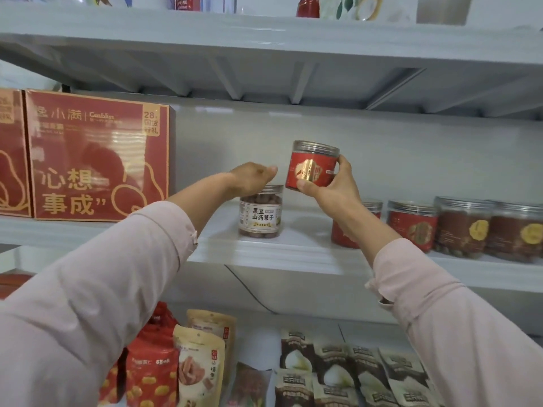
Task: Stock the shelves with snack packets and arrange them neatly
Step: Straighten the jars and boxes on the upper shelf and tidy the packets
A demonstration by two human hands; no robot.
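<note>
Left hand [254, 179]: you clutch the white-label jar [260, 214] from above.
Right hand [335, 188]: gripping the red jar [313, 165], up-right of it.

Stock count by kind:
- Clear plastic jar with red label [313, 168]: three, one at 12 o'clock, two at 3 o'clock.
- Clear plastic jar with white label [260, 218]: one, at centre.
- Clear plastic jar with yellow emblem [464, 227]: two, at 3 o'clock.
- Red cardboard gift box [97, 160]: two, at 9 o'clock.
- Beige snack pouch [199, 365]: two, at 6 o'clock.
- Dark snack packet [335, 362]: at least seven, at 5 o'clock; the exact count cannot be told.
</note>
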